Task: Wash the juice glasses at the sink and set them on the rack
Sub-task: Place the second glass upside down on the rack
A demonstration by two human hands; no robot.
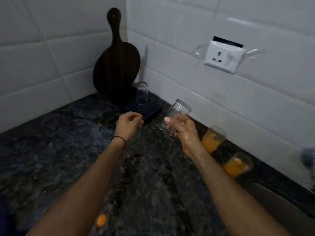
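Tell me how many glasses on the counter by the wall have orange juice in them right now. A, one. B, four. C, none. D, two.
D: two glasses with orange juice, one and another, stand on the counter by the wall, while the right hand holds a clear glass.

Bench (68, 159): dark speckled polished stone, glossy, I see wet sheen between the hands. Clear glass (177, 113) gripped in right hand (183, 133): transparent, smooth; hand's skin wet and shiny. Beyond left hand (127, 124): clear inverted glass (141, 94) on a dark matt mat (153, 114); behind it a dark wooden board (115, 68), dull finish. Wall tiles (221, 23): white ceramic, glossy. Socket (223, 57): white plastic, smooth. Right of right hand: two clear glasses with orange residue (213, 138) (237, 165).
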